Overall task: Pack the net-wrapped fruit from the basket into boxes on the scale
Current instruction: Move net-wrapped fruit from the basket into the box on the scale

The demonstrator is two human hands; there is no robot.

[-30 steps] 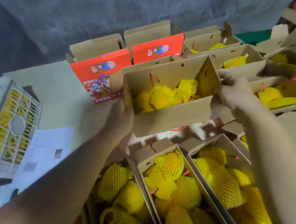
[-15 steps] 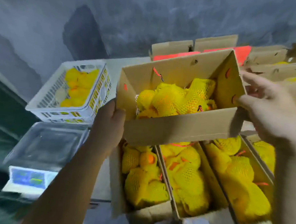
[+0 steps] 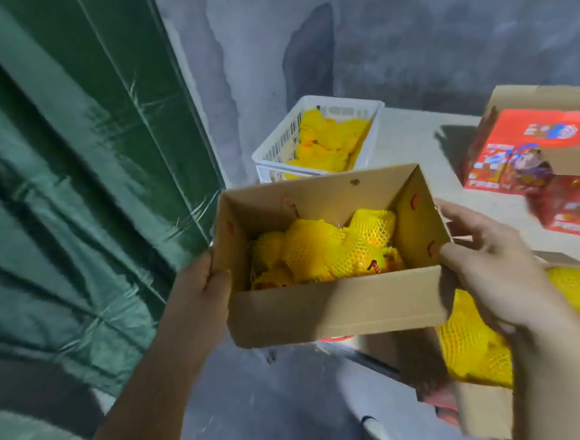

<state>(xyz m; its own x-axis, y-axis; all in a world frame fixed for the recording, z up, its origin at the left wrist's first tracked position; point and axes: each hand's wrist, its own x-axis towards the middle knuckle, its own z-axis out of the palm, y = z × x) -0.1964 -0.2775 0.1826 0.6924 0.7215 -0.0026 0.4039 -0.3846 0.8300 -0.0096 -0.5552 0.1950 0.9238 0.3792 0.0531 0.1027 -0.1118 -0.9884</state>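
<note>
Carrying a part-filled box between two hands

The left hand (image 3: 205,284) and right hand (image 3: 494,268) are gripping the box (image 3: 330,305) by its ends, netted fruit (image 3: 331,248) lying inside; the basket (image 3: 321,143) is sitting just behind. Next, I'd guess, comes setting it level on the scale, unseen here.

We can read almost nothing here. The red printed boxes (image 3: 540,151) at the right carry cartoon artwork and a strip of white capital letters along the lower edge, beginning perhaps with "FRE", but blur keeps us from making out any whole word.
</note>
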